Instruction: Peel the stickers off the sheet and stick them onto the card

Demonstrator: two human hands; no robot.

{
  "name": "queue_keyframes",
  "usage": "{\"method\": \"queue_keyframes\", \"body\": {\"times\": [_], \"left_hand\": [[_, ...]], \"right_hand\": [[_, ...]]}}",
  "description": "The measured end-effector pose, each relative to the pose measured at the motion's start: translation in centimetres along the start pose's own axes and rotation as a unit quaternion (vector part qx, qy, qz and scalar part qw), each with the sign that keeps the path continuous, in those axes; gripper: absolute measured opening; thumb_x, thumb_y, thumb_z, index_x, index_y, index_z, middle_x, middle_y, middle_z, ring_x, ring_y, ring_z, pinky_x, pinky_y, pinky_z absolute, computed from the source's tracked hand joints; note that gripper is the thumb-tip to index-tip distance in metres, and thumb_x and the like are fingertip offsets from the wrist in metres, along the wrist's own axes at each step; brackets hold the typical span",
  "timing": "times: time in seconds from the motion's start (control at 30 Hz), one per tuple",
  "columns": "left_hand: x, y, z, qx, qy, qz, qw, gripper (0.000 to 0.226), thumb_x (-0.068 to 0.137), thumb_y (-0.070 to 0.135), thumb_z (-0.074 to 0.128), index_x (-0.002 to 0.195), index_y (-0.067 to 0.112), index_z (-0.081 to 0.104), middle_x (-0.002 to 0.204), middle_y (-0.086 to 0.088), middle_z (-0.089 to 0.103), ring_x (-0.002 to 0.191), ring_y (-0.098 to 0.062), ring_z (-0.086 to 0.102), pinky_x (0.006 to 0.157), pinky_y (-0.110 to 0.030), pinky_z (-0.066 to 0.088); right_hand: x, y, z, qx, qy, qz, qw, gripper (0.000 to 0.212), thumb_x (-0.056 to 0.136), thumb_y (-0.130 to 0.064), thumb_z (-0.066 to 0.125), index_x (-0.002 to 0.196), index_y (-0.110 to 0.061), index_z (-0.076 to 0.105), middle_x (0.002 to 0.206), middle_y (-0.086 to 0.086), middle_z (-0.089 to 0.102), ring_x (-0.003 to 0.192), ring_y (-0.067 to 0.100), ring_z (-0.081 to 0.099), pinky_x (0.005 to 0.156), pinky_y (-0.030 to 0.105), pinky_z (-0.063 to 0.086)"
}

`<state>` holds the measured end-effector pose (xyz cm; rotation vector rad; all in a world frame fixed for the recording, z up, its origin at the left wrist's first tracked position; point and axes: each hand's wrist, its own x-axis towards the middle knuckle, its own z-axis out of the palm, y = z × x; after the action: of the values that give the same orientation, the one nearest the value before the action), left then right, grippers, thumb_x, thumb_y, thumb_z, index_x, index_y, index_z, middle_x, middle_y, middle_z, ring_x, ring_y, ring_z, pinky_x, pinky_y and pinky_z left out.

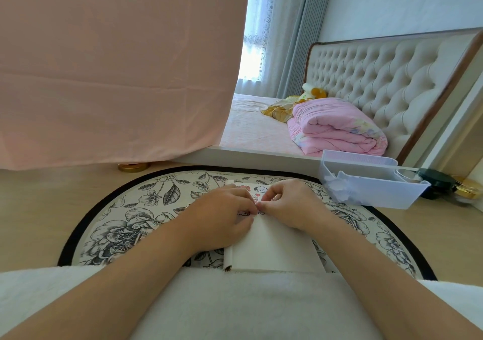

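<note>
The table (31,209) is carrying a round floral mat (146,209), and your work is lying on it. To your right a pale plastic tray (379,190) is sitting just off the mat, with a dark jar (436,183) and a gold-lidded jar (469,189) behind it. A pink cloth (117,65) is hanging across the far left, with a gold lid (133,167) peeking out at its hem. Beyond the table a folded pink quilt (337,128) is resting on the bed against a tufted headboard (392,78).

The white card (274,245) is lying near you, its near edge touching your white top (248,308). The sticker sheet (257,189) is lying at the card's far end.

Your left hand (224,217) and right hand (290,206) are covering most of that sheet, so only a few cartoon prints are showing. The fingers of both hands are curling inward, tips meeting and pinching at the sheet over the card's far edge. Whether a sticker is lifting there is too small to make out.
</note>
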<state>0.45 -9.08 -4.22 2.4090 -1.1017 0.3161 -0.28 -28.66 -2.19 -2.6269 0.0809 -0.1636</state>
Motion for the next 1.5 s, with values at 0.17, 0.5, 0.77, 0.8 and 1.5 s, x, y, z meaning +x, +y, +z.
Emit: {"method": "queue_keyframes", "body": {"times": [0.17,0.5,0.77,0.8,1.5], "left_hand": [[-0.2,0.4,-0.2,0.010,-0.018,-0.010,1.000,0.029,0.096,0.030,0.051,0.118,0.031,0.070,0.116,0.019,0.063,0.111,0.000,0.049,0.098,-0.025,0.043],[-0.7,0.9,-0.2,0.046,-0.065,-0.016,0.997,0.036,0.097,0.036,0.044,0.129,0.031,0.058,0.127,0.016,0.061,0.124,-0.007,0.046,0.106,-0.029,0.038],[-1.0,1.5,-0.2,0.067,-0.091,-0.018,0.993,0.046,0.103,0.040,0.040,0.149,0.037,0.043,0.146,0.017,0.045,0.134,-0.006,0.033,0.113,-0.024,0.026],[-1.0,1.5,-0.2,0.065,-0.092,-0.020,0.993,0.046,0.103,0.038,0.040,0.148,0.036,0.044,0.147,0.017,0.045,0.134,-0.006,0.033,0.114,-0.025,0.026],[-1.1,1.9,0.4,0.120,-0.110,-0.041,0.986,0.053,0.106,0.047,0.027,0.156,0.031,0.029,0.163,0.014,0.026,0.150,-0.007,0.018,0.122,-0.025,0.010]], "right_hand": [[-1.8,0.1,-0.3,-0.042,0.032,-0.063,0.997,0.036,0.085,-0.047,0.069,0.120,-0.040,0.062,0.089,-0.014,0.062,0.090,0.008,0.059,0.079,0.029,0.047],[-4.6,0.8,0.0,-0.230,0.011,-0.200,0.952,0.042,0.096,-0.026,0.041,0.133,-0.038,0.057,0.123,-0.006,0.053,0.118,0.021,0.049,0.091,0.034,0.047],[-5.3,0.2,0.2,-0.277,-0.015,-0.166,0.946,0.051,0.100,-0.034,0.036,0.150,-0.034,0.038,0.139,-0.005,0.042,0.130,0.020,0.037,0.101,0.038,0.037],[-5.4,0.2,0.2,-0.275,-0.010,-0.166,0.947,0.049,0.099,-0.035,0.036,0.148,-0.034,0.041,0.139,-0.005,0.043,0.129,0.020,0.038,0.100,0.038,0.038],[-5.8,0.7,-0.3,-0.288,-0.003,-0.166,0.943,0.079,0.075,-0.048,0.005,0.130,-0.031,0.059,0.131,-0.005,0.053,0.118,0.022,0.046,0.098,0.041,0.031]]}}
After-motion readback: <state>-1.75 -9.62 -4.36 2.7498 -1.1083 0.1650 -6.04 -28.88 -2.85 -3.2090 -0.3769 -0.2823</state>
